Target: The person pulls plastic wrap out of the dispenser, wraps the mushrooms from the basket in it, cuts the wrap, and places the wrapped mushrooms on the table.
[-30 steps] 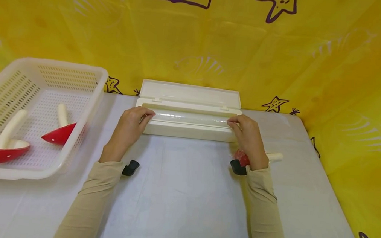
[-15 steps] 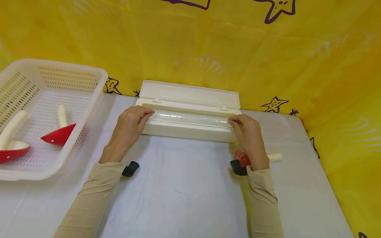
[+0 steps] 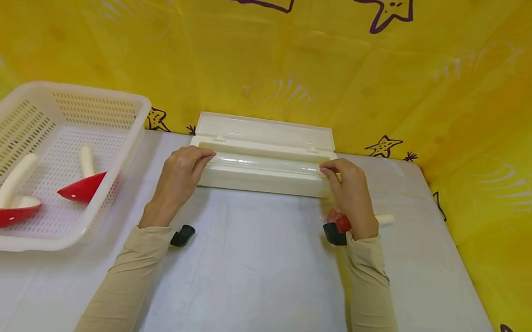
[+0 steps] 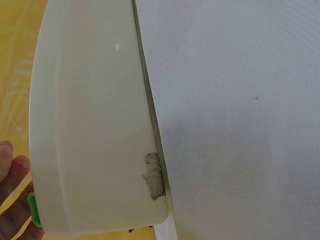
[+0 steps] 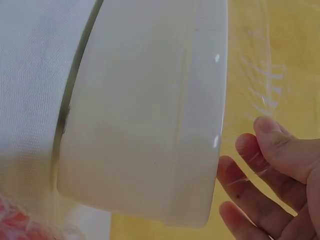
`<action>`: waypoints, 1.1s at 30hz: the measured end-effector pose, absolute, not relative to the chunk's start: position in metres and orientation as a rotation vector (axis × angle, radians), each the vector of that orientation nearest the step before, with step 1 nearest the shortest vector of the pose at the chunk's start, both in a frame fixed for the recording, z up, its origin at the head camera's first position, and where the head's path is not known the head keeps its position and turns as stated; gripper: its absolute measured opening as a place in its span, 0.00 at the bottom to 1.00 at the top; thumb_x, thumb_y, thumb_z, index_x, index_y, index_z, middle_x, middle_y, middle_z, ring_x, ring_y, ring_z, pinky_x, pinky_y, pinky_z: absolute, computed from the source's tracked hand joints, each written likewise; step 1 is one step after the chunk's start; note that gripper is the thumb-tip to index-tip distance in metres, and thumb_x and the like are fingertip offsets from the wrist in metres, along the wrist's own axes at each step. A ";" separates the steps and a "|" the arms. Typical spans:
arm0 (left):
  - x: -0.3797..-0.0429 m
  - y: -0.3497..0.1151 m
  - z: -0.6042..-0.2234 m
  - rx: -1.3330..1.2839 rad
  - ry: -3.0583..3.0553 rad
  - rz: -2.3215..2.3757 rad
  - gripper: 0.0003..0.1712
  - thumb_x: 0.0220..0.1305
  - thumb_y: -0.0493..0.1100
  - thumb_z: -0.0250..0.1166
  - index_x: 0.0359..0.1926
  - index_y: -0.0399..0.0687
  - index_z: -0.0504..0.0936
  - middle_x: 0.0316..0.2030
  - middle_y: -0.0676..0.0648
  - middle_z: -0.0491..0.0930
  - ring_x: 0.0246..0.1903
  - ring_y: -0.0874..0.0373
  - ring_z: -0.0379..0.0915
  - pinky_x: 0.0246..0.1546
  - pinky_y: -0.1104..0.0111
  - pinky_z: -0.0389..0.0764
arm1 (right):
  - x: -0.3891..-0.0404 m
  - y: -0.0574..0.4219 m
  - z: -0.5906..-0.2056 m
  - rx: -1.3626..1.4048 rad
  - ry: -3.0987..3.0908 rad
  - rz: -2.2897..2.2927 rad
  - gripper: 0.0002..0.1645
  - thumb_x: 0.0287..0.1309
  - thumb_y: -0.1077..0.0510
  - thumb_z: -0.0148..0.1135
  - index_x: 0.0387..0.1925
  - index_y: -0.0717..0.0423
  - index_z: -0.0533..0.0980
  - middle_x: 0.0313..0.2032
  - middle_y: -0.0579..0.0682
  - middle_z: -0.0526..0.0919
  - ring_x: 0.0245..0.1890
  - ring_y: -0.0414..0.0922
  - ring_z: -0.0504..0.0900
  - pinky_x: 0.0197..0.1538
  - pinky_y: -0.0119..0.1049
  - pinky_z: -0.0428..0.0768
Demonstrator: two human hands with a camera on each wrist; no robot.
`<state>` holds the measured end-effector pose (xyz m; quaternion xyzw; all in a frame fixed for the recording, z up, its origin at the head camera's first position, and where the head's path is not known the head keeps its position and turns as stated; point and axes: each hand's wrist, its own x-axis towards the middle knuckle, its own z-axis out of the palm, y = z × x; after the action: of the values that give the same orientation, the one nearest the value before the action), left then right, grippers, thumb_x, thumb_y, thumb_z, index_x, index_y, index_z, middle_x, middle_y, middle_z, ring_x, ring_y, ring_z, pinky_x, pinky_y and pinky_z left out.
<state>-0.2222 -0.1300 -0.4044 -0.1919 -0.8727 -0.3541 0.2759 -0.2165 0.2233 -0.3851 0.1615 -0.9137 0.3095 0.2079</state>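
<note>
A cream cling film dispenser [image 3: 264, 181] stands at the back of the table with its lid [image 3: 266, 130] raised. Clear cling film [image 3: 266, 164] spans the dispenser's opening between my two hands. At the left end, thumb and forefinger of my left hand [image 3: 180, 177] pinch the film. My right hand [image 3: 346, 194] pinches the other end; the right wrist view shows the sheet [image 5: 255, 75] running up from its thumb and forefinger. The left wrist view has the fingers [image 4: 17, 170] just past the box's edge, by a green tab [image 4: 34, 209].
A white basket [image 3: 71, 246] on the left holds two red ladles [image 3: 0, 214]. Behind my right wrist lies a red thing [image 3: 337, 218] with a white handle [image 3: 385, 219], partly hidden and wrapped in clear film. A yellow patterned cloth [image 3: 275, 56] hangs right behind the dispenser.
Both hands have shifted slightly up and away from me, still pinching the film, and the film sits a little higher over the opening. The dispenser stays in place.
</note>
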 end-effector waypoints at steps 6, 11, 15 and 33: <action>-0.222 -0.130 -0.403 -0.515 -2.347 -0.951 0.08 0.63 0.33 0.66 0.41 0.34 0.87 0.37 0.38 0.87 0.38 0.43 0.81 0.47 0.51 0.79 | -0.216 0.223 -0.384 0.443 -2.522 0.847 0.09 0.59 0.63 0.67 0.38 0.68 0.83 0.35 0.62 0.86 0.37 0.56 0.84 0.48 0.50 0.81; -0.221 -0.130 -0.401 -0.516 -2.342 -0.949 0.08 0.62 0.33 0.67 0.41 0.34 0.87 0.36 0.37 0.87 0.37 0.42 0.81 0.48 0.51 0.79 | -0.217 0.223 -0.385 0.443 -2.522 0.837 0.09 0.59 0.63 0.67 0.39 0.67 0.83 0.36 0.61 0.86 0.37 0.56 0.84 0.49 0.50 0.81; -0.221 -0.130 -0.400 -0.518 -2.339 -0.949 0.08 0.62 0.33 0.67 0.41 0.34 0.87 0.36 0.37 0.87 0.37 0.42 0.81 0.47 0.51 0.79 | -0.217 0.223 -0.384 0.448 -2.515 0.835 0.10 0.60 0.62 0.66 0.39 0.67 0.83 0.36 0.62 0.86 0.38 0.56 0.84 0.50 0.50 0.80; -0.219 -0.128 -0.396 -0.511 -2.325 -0.968 0.07 0.63 0.33 0.66 0.40 0.33 0.87 0.37 0.38 0.87 0.38 0.43 0.81 0.50 0.51 0.78 | -0.216 0.223 -0.382 0.473 -2.486 0.833 0.10 0.61 0.62 0.64 0.39 0.67 0.83 0.37 0.62 0.87 0.39 0.57 0.84 0.49 0.50 0.82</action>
<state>-0.2189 -0.1285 -0.3960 -0.1907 -0.8681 -0.3613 0.2819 -0.2156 0.2229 -0.3819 0.1726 -0.9066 0.3038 0.2366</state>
